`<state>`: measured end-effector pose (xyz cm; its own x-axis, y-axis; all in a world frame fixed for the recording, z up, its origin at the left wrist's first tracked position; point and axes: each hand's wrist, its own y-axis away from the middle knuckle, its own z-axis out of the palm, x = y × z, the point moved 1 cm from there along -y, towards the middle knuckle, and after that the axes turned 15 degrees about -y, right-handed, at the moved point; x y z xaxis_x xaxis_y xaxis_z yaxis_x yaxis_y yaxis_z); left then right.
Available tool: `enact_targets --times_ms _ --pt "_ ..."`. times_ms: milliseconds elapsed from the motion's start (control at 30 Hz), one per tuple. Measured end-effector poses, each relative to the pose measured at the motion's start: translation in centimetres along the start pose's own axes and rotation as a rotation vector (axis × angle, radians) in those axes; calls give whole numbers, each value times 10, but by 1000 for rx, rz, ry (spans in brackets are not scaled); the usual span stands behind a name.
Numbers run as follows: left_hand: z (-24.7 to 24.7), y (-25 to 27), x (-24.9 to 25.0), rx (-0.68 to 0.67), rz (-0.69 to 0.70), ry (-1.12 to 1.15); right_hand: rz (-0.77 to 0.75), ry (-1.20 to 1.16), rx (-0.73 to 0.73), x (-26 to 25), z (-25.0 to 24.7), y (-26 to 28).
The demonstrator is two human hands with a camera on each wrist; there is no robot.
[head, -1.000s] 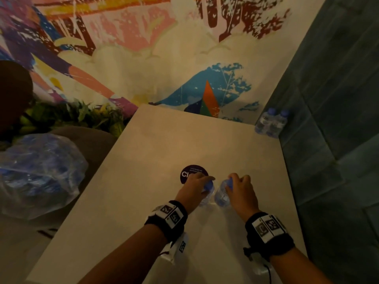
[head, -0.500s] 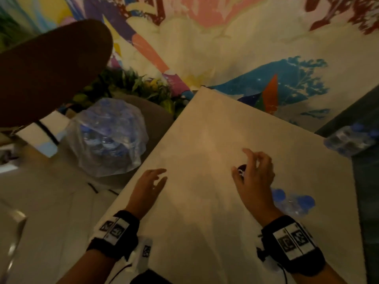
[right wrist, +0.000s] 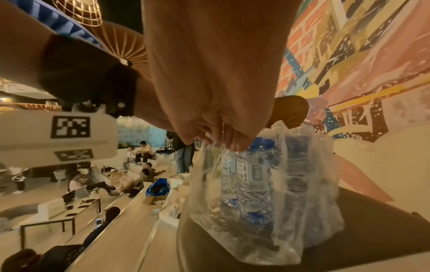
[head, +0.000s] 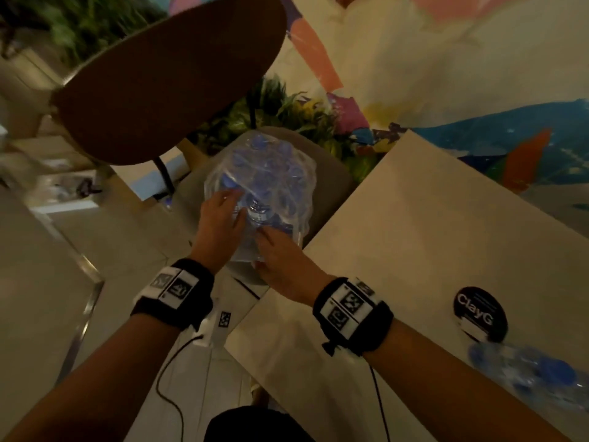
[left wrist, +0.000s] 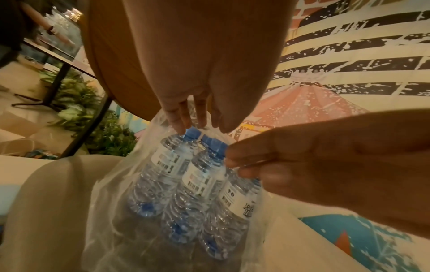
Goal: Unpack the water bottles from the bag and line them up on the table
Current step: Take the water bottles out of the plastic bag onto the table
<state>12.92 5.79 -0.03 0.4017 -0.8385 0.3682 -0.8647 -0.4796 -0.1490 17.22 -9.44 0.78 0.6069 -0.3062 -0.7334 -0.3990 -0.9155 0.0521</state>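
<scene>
Fingertips (left wrist: 179,123) of the left hand (head: 220,221) reach down into the mouth of a clear plastic bag (head: 287,173), straight and only slightly spread, touching the film above the blue caps; whether they pinch it cannot be told; the right hand (head: 283,266), at 5 o'clock of the left, has its fingers (right wrist: 209,137) curled tight and pinching the bag's near edge; both wrists wear black bands with white coded tags.

Inside the bag, water bottles (left wrist: 193,176) with white labels stand packed together, some upright and some upended, caps showing at top and bottom; the bag sits on a grey chair seat (head: 331,173) just off the table's left corner, at 12 o'clock of the hands.

The pale table (head: 414,234) stretches away at 3 o'clock of the bag; a round black sticker (head: 479,314) lies on it near the right forearm, and at 4 o'clock of the sticker, blurred, more bottles (head: 526,374) with blue caps lie together on the table top, well apart from the bag.

A dark round chair back (head: 165,78) rises at 11 o'clock; green plants (head: 287,113) sit behind the seat below a painted wall (head: 446,59); the right wrist view shows people (right wrist: 142,152) seated on pale steps beyond.
</scene>
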Motion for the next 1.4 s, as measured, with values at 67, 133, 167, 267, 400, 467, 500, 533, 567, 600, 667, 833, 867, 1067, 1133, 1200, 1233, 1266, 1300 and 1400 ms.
enact_targets --times_ms 67,133,167,267,400,467,500,533,567,600,667,833,867,1067,1133,1200,1233,1266,1300,1400 --pt "1 -9 6 -43 84 -47 34 8 2 3 8 -18" --pt "1 -14 17 -80 151 -78 91 71 70 12 10 -33" --pt "4 -17 21 -102 170 -92 137 98 104 17 9 -37" --pt "20 -22 22 -202 195 -180 217 165 146 28 4 -46" --pt "24 -27 24 -157 125 21 286 338 193 34 -3 -57" --pt "20 -28 25 -111 112 11 353 330 246 41 -14 -63" --pt "19 -28 25 -114 110 -17 363 308 261 44 -20 -66" --pt "19 -28 24 -116 117 -46 360 263 267 47 -26 -66" --pt "17 -26 24 -118 111 -73 344 206 276 46 -32 -64" --pt "18 -24 23 -105 104 -87 328 162 279 47 -36 -61" --pt "19 -15 22 -86 76 -68 282 162 275 40 -42 -50" --pt "19 7 21 -51 25 101 129 95 282 30 -32 -17" --pt "18 9 22 -45 13 124 131 69 289 28 -30 -9" --pt "0 26 42 8 -15 128 233 -171 357 9 -33 58" --pt "-8 33 53 -9 5 124 262 -269 367 3 -40 88" --pt "-13 45 68 -60 34 131 308 -318 359 0 -49 124" --pt "-13 51 77 -93 59 153 335 -318 352 0 -54 144" --pt "-12 59 87 -127 91 186 369 -313 348 3 -57 164" --pt "-9 66 99 -165 124 222 420 -306 353 6 -61 185" --pt "8 85 140 -304 215 297 617 -266 417 25 -72 248"
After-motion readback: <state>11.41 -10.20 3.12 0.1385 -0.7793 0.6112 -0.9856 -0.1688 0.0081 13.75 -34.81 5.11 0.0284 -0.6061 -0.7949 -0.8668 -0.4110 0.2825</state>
